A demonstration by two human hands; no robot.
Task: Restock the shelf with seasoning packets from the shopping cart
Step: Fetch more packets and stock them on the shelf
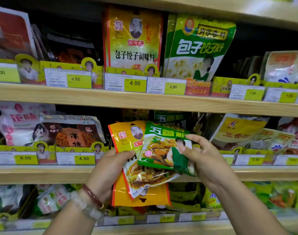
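- The left hand [109, 172] grips the yellow packets [127, 143], thumb curled over the front one's face.
- The right hand [204, 158] pinches the green packet [163, 146] by its right edge, thumb in front.
- The green packet overlaps the yellow ones, both held near the middle shelf [43, 173].
- On the upper shelf [76, 97], taller yellow and green pouches stand behind price tags [135, 83].
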